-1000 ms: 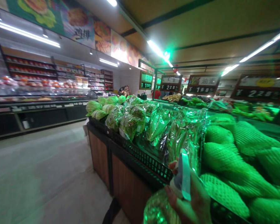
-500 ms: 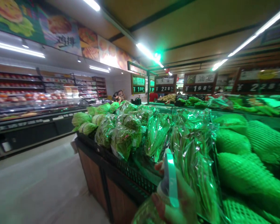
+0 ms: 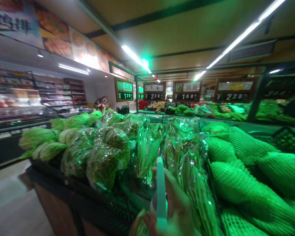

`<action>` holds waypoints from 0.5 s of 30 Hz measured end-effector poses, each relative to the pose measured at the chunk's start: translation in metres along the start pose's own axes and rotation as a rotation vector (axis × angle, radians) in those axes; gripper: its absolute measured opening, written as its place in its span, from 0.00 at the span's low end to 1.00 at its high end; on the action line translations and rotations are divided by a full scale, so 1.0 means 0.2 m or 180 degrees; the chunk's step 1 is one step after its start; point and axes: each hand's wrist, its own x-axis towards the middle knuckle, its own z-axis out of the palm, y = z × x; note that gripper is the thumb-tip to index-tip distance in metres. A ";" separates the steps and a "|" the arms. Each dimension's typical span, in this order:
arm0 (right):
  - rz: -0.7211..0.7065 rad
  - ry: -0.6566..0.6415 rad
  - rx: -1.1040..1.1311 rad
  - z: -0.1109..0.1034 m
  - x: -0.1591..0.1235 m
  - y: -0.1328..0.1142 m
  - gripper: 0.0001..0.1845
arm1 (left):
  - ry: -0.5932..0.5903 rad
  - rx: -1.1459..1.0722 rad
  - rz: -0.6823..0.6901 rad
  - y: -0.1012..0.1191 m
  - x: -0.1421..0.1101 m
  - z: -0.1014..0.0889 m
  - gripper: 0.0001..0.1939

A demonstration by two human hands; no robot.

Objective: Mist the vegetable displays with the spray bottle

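- One hand (image 3: 177, 209) low in frame, which side unclear, fingers wrapped round a spray bottle (image 3: 159, 196), nozzle upright.
- Bottle just before wrapped greens (image 3: 186, 164) on surface (image 3: 71, 196).
- Four price signs (image 3: 186, 91) behind.

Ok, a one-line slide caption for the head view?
A hand grips a spray bottle beside bagged greens on a market stand.

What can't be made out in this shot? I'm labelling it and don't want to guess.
- Spray bottle, head view: its body is cut off by the bottom edge.
- Hand gripping it: partly cut off; which hand is unclear.
- Other hand: out of frame.
- Price signs: product names blurred.
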 end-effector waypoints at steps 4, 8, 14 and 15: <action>-0.0181 0.0173 -0.0278 -0.03 0.08 -0.04 0.41 | -0.0408 0.0023 -0.0024 -0.02 0.21 0.10 0.24; -0.0117 0.0517 -0.0794 -0.02 0.14 -0.12 0.39 | -0.0772 -0.0087 0.0131 0.01 0.21 0.09 0.24; -0.0255 0.0425 -0.1743 0.04 0.18 -0.20 0.36 | -0.0910 -0.0265 0.0452 0.07 0.22 -0.11 0.38; -0.0283 0.0507 -0.1820 0.06 0.18 -0.19 0.36 | -0.0906 -0.0358 0.0363 0.06 0.25 -0.12 0.39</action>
